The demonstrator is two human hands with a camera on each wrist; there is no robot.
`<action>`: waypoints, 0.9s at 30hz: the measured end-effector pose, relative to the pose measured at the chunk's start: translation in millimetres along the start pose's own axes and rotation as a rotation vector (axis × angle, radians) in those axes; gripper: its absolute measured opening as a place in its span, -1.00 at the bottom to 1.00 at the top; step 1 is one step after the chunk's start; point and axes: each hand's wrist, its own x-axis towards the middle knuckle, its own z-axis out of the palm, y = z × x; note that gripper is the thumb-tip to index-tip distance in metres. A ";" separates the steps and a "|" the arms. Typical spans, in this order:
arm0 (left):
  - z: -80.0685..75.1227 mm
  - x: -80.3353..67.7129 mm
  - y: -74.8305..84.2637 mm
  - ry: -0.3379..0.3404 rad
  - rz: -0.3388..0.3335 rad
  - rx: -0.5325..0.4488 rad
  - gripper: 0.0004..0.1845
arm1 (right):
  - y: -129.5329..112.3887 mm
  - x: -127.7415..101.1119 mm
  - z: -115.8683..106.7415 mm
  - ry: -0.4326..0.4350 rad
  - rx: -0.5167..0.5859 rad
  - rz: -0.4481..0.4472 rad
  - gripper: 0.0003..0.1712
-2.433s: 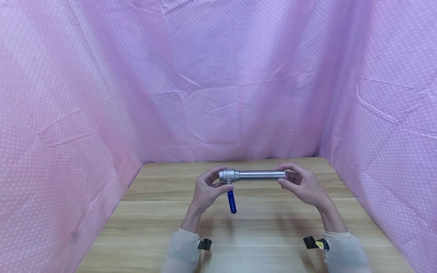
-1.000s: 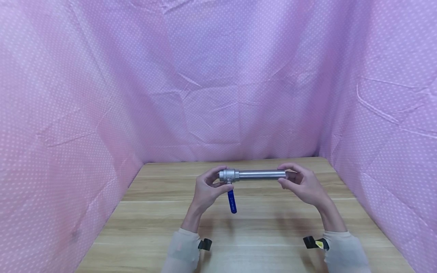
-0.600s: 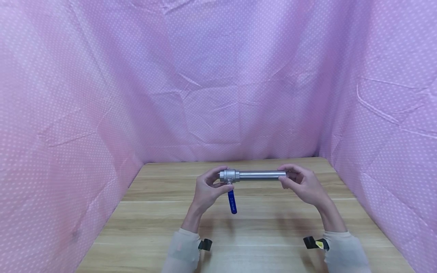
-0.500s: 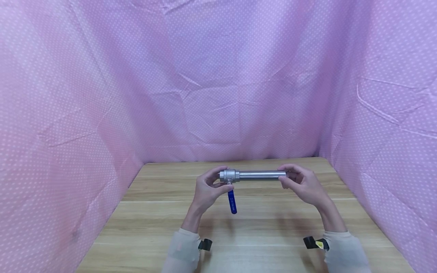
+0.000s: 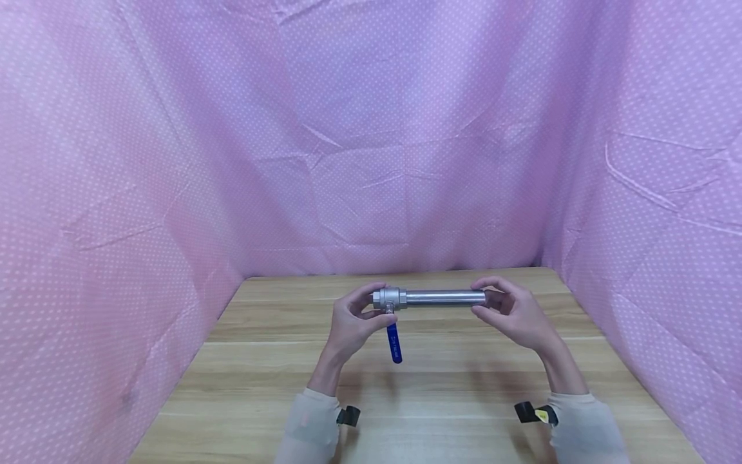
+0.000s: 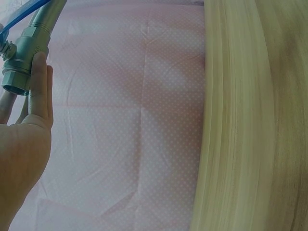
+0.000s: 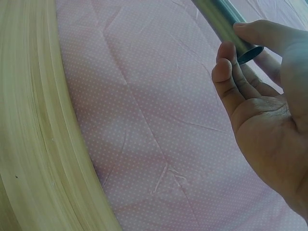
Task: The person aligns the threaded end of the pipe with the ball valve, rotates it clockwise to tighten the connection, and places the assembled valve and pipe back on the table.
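A steel ball valve (image 5: 390, 298) with a blue lever handle (image 5: 394, 343) is joined to a straight metal pipe (image 5: 443, 298). The assembly is held level above the table. On its left end, my left hand (image 5: 350, 322) grips the valve body between fingers and thumb, the thumb by the lever's base. In the left wrist view the valve's open hex end (image 6: 17, 82) faces the palm. My right hand (image 5: 518, 316) pinches the pipe's free right end. The right wrist view shows the thumb (image 7: 262, 34) on the pipe (image 7: 224, 24), with curled fingers beside its hollow end.
A wood-grain table (image 5: 417, 399) lies beneath both hands. Pink polka-dot cloth (image 5: 359, 161) encloses it at the back and on both sides. Each sleeved wrist carries a small black camera, the left camera (image 5: 349, 415) and the right camera (image 5: 526, 412).
My right thumb has slid from the pipe's near face down to its lower edge, and the right fingers have shifted slightly. The left hand and the valve stay practically in place.
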 end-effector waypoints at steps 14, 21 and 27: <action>0.0 0.3 0.4 -0.004 -0.007 0.005 -0.29 | -1.0 -0.2 0.4 0.019 -0.037 0.027 -0.61; -0.5 0.4 -0.5 -0.009 -0.022 0.015 -0.27 | -0.7 -1.1 -0.7 0.014 -0.093 0.046 -0.69; 0.4 -0.2 0.7 0.000 -0.012 0.008 -0.29 | -0.3 -0.6 -0.5 0.008 -0.089 0.041 -0.74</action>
